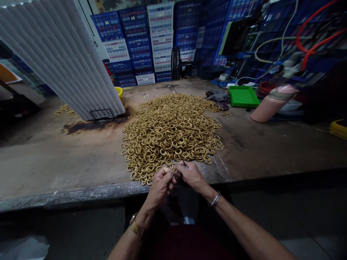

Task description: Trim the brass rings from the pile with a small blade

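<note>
A large heap of brass-coloured metal rings [173, 133] lies on the worktable in front of me. At the heap's near edge, over the table's front edge, my two hands meet. My left hand [159, 186] is closed, thumb against fingers, on a ring [174, 167] that shows only in part. My right hand [193, 177] is closed beside it, touching or nearly touching the left fingertips. A thin dark tool [184, 164] sticks out between its thumb and fingers; its working end is hidden.
A tall white corrugated panel stack [70, 57] stands in a black wire holder [102, 116] at left. Blue and white crates [135, 36] line the back. To the right are a green tray [243, 96], a pinkish cylinder [267, 106] and hanging red hoses [305, 54]. The table's front edge [81, 191] runs below.
</note>
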Tool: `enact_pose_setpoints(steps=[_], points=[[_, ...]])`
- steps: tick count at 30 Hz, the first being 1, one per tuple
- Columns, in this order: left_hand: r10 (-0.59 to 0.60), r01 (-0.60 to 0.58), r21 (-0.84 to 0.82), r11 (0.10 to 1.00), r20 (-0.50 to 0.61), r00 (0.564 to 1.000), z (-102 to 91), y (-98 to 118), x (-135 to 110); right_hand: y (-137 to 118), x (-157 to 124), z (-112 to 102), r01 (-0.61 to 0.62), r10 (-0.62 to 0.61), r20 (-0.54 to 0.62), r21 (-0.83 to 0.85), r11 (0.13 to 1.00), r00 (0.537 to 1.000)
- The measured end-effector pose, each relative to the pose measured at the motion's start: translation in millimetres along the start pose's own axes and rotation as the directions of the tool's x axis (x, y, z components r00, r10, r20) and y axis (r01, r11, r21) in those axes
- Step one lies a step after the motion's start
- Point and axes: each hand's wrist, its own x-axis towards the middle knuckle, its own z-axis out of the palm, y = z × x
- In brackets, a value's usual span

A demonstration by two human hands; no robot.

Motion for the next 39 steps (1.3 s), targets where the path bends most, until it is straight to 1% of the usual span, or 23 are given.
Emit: enact_pose_setpoints(steps=[2,3,4,6,8,9,11,15,19,21,23,24,26,27,28,29,30,31,33,34,36,37,39], points=[[0.031,-0.031,0.008,0.999,-0.016,0.999,-0.3,0.1,-0.5,1.3,-1.3,-1.3,0.079,-0.088,-0.055,-0.138,0.987,0.995],[0.045,-0.045,0.021,0.999,-0.019,0.999,-0.4,0.1,-0.6,2.3,-2.5,-1.8,0.127,-0.140,-0.045,-0.211,0.969,0.989],[0.057,-0.056,0.039,0.998,-0.019,0.998,-0.6,0.1,-0.7,3.5,-4.2,-2.1,0.178,-0.188,-0.010,-0.278,0.944,0.982],[0.071,-0.069,0.083,0.994,-0.013,0.997,-0.8,-0.1,-0.7,5.8,-7.8,-2.4,0.278,-0.259,0.103,-0.385,0.880,0.960],[0.085,-0.084,0.119,0.989,-0.011,0.996,-0.8,-0.7,-0.6,7.7,-10.6,-2.4,0.344,-0.291,0.185,-0.458,0.819,0.939],[0.096,-0.094,0.133,0.987,-0.011,0.995,-0.9,-1.1,-0.5,8.3,-11.5,-2.3,0.360,-0.297,0.203,-0.484,0.798,0.933],[0.115,-0.111,0.161,0.981,-0.015,0.993,-1.1,-2.3,-0.1,8.9,-12.0,-1.9,0.370,-0.299,0.219,-0.512,0.775,0.929],[0.158,-0.147,0.223,0.964,-0.031,0.987,-1.9,-5.1,1.1,6.2,-11.7,-1.6,0.353,-0.269,0.231,-0.536,0.766,0.935],[0.205,-0.189,0.238,0.953,-0.043,0.978,0.0,-2.9,-2.8,1.2,-10.6,-5.0,0.313,-0.187,0.270,-0.569,0.760,0.945],[0.203,-0.193,0.235,0.953,-0.017,0.979,2.9,1.9,-7.6,-0.1,-8.5,-7.6,0.271,-0.138,0.260,-0.595,0.756,0.956],[0.173,-0.174,0.195,0.965,0.022,0.985,6.0,7.8,-12.6,-0.4,-5.3,-8.7,0.236,-0.130,0.217,-0.596,0.767,0.968],[0.155,-0.159,0.157,0.975,0.039,0.987,7.3,10.4,-14.4,-0.4,-3.7,-8.4,0.223,-0.143,0.183,-0.573,0.789,0.973],[0.120,-0.122,0.056,0.991,0.048,0.992,8.6,14.1,-16.2,-0.5,-1.1,-5.8,0.181,-0.158,0.087,-0.457,0.871,0.984],[0.105,-0.105,0.002,0.994,0.043,0.994,8.7,15.0,-16.1,-0.8,-0.7,-4.0,0.139,-0.132,0.045,-0.359,0.923,0.990],[0.092,-0.090,-0.047,0.995,0.037,0.995,8.4,15.2,-15.5,-1.2,-0.9,-2.0,0.083,-0.078,0.031,-0.238,0.968,0.996],[0.080,-0.077,-0.088,0.993,0.032,0.996,7.9,15.0,-14.6,-1.7,-1.8,0.0,0.017,-0.011,0.057,-0.103,0.994,0.998],[0.069,-0.065,-0.120,0.991,0.026,0.997,7.3,14.4,-13.5,-2.3,-3.3,1.7,-0.052,0.048,0.119,0.028,0.998,0.992],[0.061,-0.058,-0.144,0.988,0.020,0.998,6.8,13.5,-12.4,-3.0,-5.3,3.2,-0.115,0.085,0.205,0.138,0.984,0.975],[0.060,-0.058,-0.175,0.983,0.010,0.998,5.8,11.1,-10.5,-4.1,-9.1,5.5,-0.203,0.100,0.342,0.279,0.938,0.934],[0.061,-0.059,-0.184,0.981,0.004,0.998,5.4,9.9,-9.8,-4.4,-10.5,6.3,-0.223,0.095,0.375,0.316,0.922,0.922],[0.054,-0.054,-0.183,0.982,-0.009,0.999,4.5,7.7,-8.8,-4.5,-11.4,7.3,-0.234,0.092,0.387,0.339,0.911,0.918],[0.045,-0.048,-0.176,0.983,-0.018,0.999,4.1,6.8,-8.5,-4.3,-10.9,7.6,-0.223,0.094,0.365,0.331,0.917,0.926],[0.024,-0.031,-0.169,0.985,-0.046,0.999,2.9,5.2,-7.8,-3.8,-8.6,7.5,-0.157,0.083,0.262,0.276,0.948,0.962]])
